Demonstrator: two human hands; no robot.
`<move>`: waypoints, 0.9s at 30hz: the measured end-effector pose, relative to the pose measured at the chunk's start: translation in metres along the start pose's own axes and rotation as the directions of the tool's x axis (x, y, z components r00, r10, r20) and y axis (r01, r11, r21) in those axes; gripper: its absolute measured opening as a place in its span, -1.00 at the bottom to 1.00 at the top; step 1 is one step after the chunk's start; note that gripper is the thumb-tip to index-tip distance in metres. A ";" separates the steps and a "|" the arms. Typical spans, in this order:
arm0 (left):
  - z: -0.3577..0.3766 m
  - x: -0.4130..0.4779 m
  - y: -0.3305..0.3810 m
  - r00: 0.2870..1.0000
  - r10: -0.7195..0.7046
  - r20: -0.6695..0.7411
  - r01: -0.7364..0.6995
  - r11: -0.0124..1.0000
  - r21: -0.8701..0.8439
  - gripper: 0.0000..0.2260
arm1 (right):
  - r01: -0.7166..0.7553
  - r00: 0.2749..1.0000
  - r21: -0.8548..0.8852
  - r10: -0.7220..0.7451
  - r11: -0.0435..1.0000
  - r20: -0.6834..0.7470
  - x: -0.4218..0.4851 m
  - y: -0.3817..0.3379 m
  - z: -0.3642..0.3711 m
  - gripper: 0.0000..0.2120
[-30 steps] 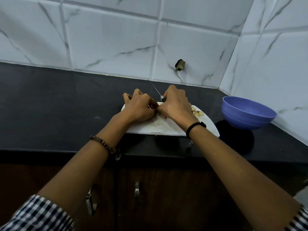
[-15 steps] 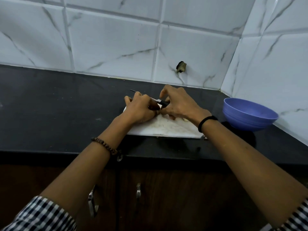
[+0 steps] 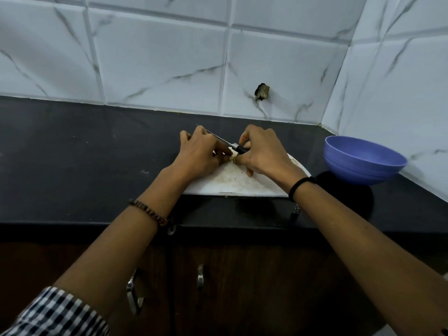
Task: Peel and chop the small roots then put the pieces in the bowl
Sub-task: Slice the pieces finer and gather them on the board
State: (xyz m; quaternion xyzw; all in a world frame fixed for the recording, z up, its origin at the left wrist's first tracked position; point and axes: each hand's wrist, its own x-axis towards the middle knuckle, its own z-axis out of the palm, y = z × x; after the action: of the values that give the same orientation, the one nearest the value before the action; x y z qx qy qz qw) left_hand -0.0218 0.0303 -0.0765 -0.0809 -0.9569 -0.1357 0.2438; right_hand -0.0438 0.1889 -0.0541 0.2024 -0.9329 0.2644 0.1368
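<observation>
The right hand (image 3: 261,151) gripped the knife (image 3: 224,141) by its black handle, and the blade ran close over the left hand (image 3: 201,154). That hand's curled fingers pinched the root (image 3: 233,158) just above the board (image 3: 242,186), with only a pale end showing between the hands. With so little root to hold and the edge so near the left fingers, a slip on the skin would likely nick a finger, or the root could pop loose onto the counter (image 3: 97,154) rather than end in the bowl (image 3: 363,163), which stood apart to the right.
</observation>
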 end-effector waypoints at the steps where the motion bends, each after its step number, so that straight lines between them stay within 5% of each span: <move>1: 0.000 0.000 0.000 1.000 0.007 -0.002 -0.007 1.000 0.005 -0.79 | -0.016 1.000 0.006 0.016 1.000 -0.004 0.000 0.000 0.000 -0.71; 27: 0.005 0.005 -0.001 0.998 0.051 -0.040 -0.051 0.999 0.018 -0.82 | -0.164 0.982 0.187 0.142 0.969 0.126 -0.017 -0.016 -0.025 -0.88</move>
State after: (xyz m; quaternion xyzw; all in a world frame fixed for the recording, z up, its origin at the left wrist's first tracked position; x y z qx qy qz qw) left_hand -0.0282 0.0310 -0.0787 -0.1005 -0.9504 -0.1229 0.2674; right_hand -0.0174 0.1953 -0.0321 0.1567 -0.9213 0.3531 0.0432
